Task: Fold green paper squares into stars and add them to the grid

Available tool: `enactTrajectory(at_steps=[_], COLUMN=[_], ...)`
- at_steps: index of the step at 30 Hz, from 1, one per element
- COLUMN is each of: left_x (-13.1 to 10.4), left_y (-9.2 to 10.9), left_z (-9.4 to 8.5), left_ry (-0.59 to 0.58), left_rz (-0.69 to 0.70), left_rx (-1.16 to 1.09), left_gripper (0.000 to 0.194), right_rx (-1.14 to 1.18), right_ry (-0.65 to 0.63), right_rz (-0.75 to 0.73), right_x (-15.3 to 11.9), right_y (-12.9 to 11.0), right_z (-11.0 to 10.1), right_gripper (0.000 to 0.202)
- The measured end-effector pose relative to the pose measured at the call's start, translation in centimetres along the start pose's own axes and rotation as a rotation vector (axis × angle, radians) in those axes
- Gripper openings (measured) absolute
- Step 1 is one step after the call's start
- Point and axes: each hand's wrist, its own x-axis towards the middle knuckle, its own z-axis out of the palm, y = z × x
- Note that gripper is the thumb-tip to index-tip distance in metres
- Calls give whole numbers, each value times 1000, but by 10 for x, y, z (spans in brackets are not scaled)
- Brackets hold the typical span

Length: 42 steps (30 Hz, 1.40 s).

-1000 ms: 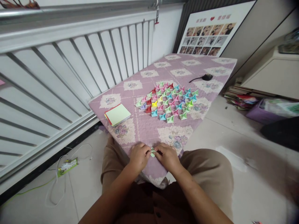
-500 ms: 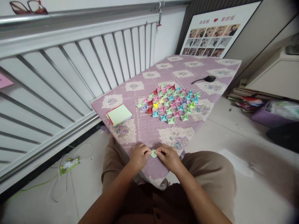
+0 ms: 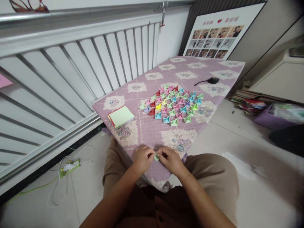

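While pinched between both hands' fingers (image 3: 152, 154) — green paper piece (image 3: 156, 156).

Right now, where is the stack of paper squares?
In the head view, the stack of paper squares lies on the purple tablecloth, left of the folded paper shapes and beyond the left hand, near the railing.

the person wears tan trousers (image 3: 213, 177) and a dark brown buttoned top (image 3: 161, 205); both forearms are bare, sleeveless below the table's (image 3: 152, 133) near corner.
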Motion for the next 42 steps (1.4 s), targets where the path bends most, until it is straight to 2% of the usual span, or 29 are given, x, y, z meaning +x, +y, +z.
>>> enactTrajectory(at_steps=[9,15,18,24,32,42], left_x=[1,1,-1,-4,-5,-9], left_y=[-2,0,0,-4,-19,-24], left_z=[3,-3,-3,-2,-1,-3], left_ry=[73,82,98,99,102,62], left_rz=[-21,-123,-170,-135,-129,-102], left_rx=[-318,-457,-425,-260,-267,-226], left_gripper=[14,11,10,10,10,14], right_rx=[224,214,187,167,181,158], right_ry=[27,80,118,179,248,221], right_rz=[153,172,164,154,179,155], right_x=[-3,-3,-3,-8,-12,-12], right_y=[6,3,3,11,19,17], right_z=[0,-1,0,7,12,10], right_gripper=[20,20,20,17,12,9])
